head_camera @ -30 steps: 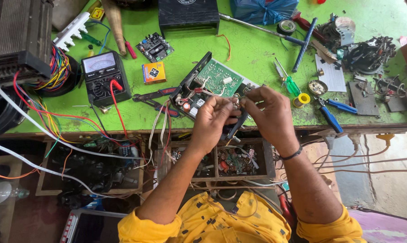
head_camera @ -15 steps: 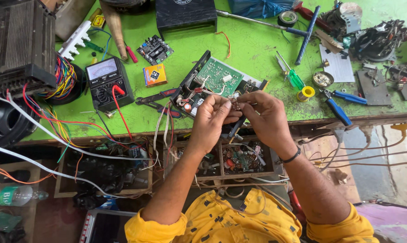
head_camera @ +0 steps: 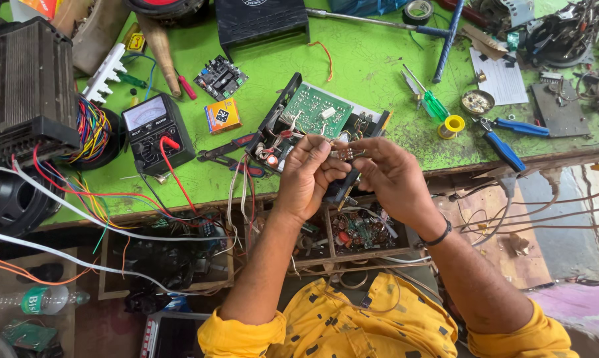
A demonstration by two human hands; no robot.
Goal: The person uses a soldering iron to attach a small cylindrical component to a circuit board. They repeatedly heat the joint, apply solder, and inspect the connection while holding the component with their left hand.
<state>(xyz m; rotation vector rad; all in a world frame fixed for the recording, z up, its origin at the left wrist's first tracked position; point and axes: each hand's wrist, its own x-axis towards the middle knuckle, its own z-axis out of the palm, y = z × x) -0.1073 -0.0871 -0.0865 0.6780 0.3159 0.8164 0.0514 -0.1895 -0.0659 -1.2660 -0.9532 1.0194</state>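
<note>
Both hands meet above the near edge of the green table (head_camera: 379,59). The left hand (head_camera: 307,174) and right hand (head_camera: 391,174) each pinch an end of a small electronic part (head_camera: 342,154) (details too small to tell), grip narrow, just above the open circuit board (head_camera: 316,111).

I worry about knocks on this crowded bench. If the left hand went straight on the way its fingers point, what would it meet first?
Most likely the right hand: the left hand points right across the small component both pinch. Depth is unclear.
</note>
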